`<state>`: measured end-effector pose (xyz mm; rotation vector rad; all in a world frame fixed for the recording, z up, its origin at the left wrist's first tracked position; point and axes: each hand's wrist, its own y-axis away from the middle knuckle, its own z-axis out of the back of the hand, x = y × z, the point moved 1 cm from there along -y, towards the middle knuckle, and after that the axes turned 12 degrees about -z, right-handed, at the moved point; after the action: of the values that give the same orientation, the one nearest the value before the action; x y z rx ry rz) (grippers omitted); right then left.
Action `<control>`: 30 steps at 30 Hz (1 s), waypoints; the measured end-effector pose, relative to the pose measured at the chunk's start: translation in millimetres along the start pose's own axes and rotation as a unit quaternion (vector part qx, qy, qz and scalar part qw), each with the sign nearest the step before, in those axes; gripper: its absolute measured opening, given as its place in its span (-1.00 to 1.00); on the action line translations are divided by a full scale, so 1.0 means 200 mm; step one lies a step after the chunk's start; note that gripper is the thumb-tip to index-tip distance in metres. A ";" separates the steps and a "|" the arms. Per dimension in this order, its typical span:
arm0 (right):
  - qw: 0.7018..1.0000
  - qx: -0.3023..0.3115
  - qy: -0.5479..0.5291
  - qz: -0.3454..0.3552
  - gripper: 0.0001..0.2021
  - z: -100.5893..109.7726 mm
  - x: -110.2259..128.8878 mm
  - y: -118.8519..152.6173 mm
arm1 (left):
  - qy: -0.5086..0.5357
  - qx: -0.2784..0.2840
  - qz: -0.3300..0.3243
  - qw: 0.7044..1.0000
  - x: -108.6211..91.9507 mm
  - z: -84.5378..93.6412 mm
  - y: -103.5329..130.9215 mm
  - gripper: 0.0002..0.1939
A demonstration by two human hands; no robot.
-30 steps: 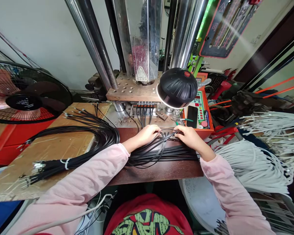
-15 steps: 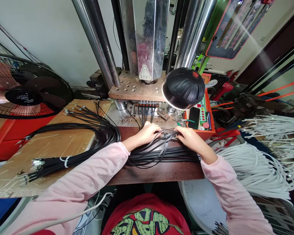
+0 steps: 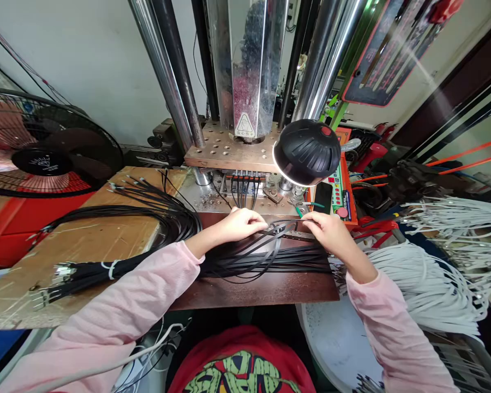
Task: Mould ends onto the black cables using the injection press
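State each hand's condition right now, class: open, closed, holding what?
Left hand: closed, pinching a black flat cable.
Right hand: closed, pinching black flat cable too.

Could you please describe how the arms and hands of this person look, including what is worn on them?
The left sleeve and right sleeve are pale pink, loose and wrinkled, without visible markings, ending short of the wrists. The left grip and right grip are bare hands, without gloves. A whitish cable crosses the left sleeve low in the picture.
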<state>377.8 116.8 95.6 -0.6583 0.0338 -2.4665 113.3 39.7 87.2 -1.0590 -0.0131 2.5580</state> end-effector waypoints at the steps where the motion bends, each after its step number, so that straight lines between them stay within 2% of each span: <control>1: 0.999 -0.024 0.021 0.004 -0.78 0.04 0.03 0.00 | 0.009 0.018 0.005 1.000 0.00 0.01 0.01 -0.70; 3: 0.995 -0.074 0.062 0.021 -0.74 0.10 0.09 -0.01 | 0.033 0.022 0.013 0.999 -0.01 0.01 0.02 -0.74; 4: 0.992 -0.091 0.081 0.035 -0.72 0.13 0.13 -0.01 | 0.041 0.001 0.015 0.999 -0.01 0.01 0.03 -0.74; 7: 0.981 -0.114 0.140 0.068 -0.72 0.16 0.21 0.01 | 0.038 -0.118 0.002 0.992 -0.05 0.05 0.09 -0.72; 8: 0.979 -0.115 0.158 0.066 -0.74 0.16 0.22 0.03 | 0.038 -0.149 -0.006 0.988 -0.08 0.07 0.13 -0.72; 9: 0.977 -0.114 0.171 0.055 -0.75 0.16 0.22 0.05 | 0.050 -0.157 -0.015 0.986 -0.10 0.10 0.16 -0.72; 10: 0.977 -0.113 0.177 0.040 -0.75 0.16 0.21 0.07 | 0.072 -0.133 -0.024 0.988 -0.13 0.12 0.20 -0.72; 13: 0.986 -0.093 0.135 0.020 -0.68 0.12 0.14 0.11 | 0.155 0.043 -0.040 0.986 -0.17 0.20 0.28 -0.69; 14: 0.991 -0.090 0.099 0.029 -0.66 0.10 0.12 0.12 | 0.171 0.086 -0.039 0.981 -0.17 0.22 0.28 -0.67; 15: 0.993 -0.090 0.057 0.041 -0.64 0.08 0.09 0.12 | 0.172 0.099 -0.035 0.979 -0.15 0.22 0.26 -0.64; 17: 0.994 -0.091 -0.031 0.055 -0.63 0.03 0.04 0.11 | 0.122 0.046 -0.025 0.991 -0.07 0.21 0.19 -0.64; 19: 0.991 -0.074 -0.105 0.038 -0.65 -0.03 -0.01 0.09 | 0.019 -0.017 -0.039 0.999 0.02 0.14 0.09 -0.65; 22: 0.982 -0.014 -0.186 -0.028 -0.71 -0.11 -0.09 0.06 | -0.095 0.003 -0.102 0.990 0.10 0.01 -0.03 -0.73; 25: 0.972 0.022 -0.221 -0.079 -0.68 -0.15 -0.13 0.04 | -0.131 0.023 -0.122 0.983 0.10 -0.09 -0.06 -0.84; 27: 0.972 0.032 -0.217 -0.082 -0.67 -0.15 -0.13 0.02 | -0.139 0.020 -0.119 0.983 0.09 -0.10 -0.04 -0.84; 30: 0.979 0.041 -0.189 -0.059 -0.68 -0.13 -0.09 0.01 | -0.149 0.026 -0.118 0.981 0.08 -0.08 0.02 -0.86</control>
<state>378.7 122.3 64.1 -1.1077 -0.2589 -2.3957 112.5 39.1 63.9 -0.6057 -0.1405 2.4583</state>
